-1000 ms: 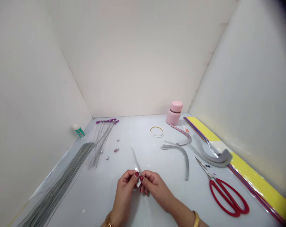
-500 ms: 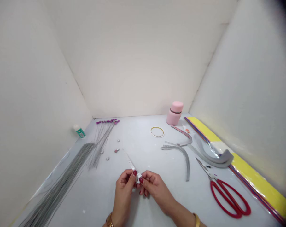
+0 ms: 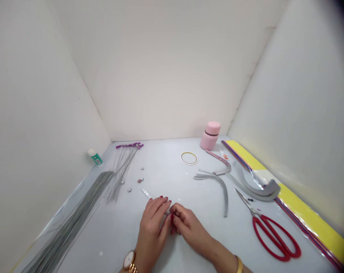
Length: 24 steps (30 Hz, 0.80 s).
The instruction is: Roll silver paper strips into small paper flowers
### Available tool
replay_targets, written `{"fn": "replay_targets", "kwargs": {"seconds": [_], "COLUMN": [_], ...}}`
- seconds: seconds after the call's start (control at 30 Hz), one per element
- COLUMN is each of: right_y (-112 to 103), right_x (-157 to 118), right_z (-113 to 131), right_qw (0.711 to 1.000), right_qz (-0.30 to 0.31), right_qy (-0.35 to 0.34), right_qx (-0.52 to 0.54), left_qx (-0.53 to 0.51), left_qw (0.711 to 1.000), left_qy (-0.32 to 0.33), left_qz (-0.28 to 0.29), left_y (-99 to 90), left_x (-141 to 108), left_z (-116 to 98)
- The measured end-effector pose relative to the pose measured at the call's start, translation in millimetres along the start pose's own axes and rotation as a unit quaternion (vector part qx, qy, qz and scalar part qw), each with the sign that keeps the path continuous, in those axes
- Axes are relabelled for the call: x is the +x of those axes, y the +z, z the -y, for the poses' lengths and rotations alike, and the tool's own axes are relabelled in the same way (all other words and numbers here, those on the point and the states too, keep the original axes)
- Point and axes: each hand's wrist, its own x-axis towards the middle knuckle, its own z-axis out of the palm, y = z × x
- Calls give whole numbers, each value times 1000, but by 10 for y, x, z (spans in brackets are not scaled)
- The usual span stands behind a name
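Note:
A narrow silvery-white strip (image 3: 145, 193) pokes out at the upper left of my left hand (image 3: 154, 223), whose fingers are bent over it with the back of the hand up. My right hand (image 3: 189, 226) pinches the other end of the strip, thumb against fingers. The two hands meet fingertip to fingertip low in the middle of the view, and most of the strip is hidden between them. Small silvery pieces (image 3: 129, 190) lie on the table to the upper left of my hands, one with a reddish spot (image 3: 139, 181).
Thin grey wires (image 3: 75, 216) and purple-tipped stems (image 3: 126, 163) lie left, near a green-and-white bottle (image 3: 95, 157). A tape ring (image 3: 189, 158) and pink flask (image 3: 210, 135) stand behind. Grey strips (image 3: 221, 185), red-handled scissors (image 3: 274, 235) and yellow sheets (image 3: 302, 212) lie right.
My left hand has rolled over so its back and watch face show, with its fingers now covering the strip. The strip's visible end has shifted left and lies at a flatter slant.

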Motion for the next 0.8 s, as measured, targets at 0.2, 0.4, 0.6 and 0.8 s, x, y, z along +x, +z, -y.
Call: {"fn": "replay_targets", "kwargs": {"seconds": [0.2,0.4,0.6,0.8], "right_y": [-6,9,8,6], "right_x": [27,50,44,30], "right_z": [-59,-36,-43,-70], "right_qw": [1000,999,999,997], "right_qz": [-16,-31,-21,-29], "right_qy": [-4,17,30,-4], "right_qx": [-18,-8,-11,-69], "left_qx": [16,-74,-120,-158], "left_qw": [997,984,973,956], "left_qy": [-70,-155,-198,-247], "left_qz": [35,39,27,-3], "left_y": [-6,71,89,96], "left_x": [42,49,40,56], "left_z": [-46,-14,27,-11]}}
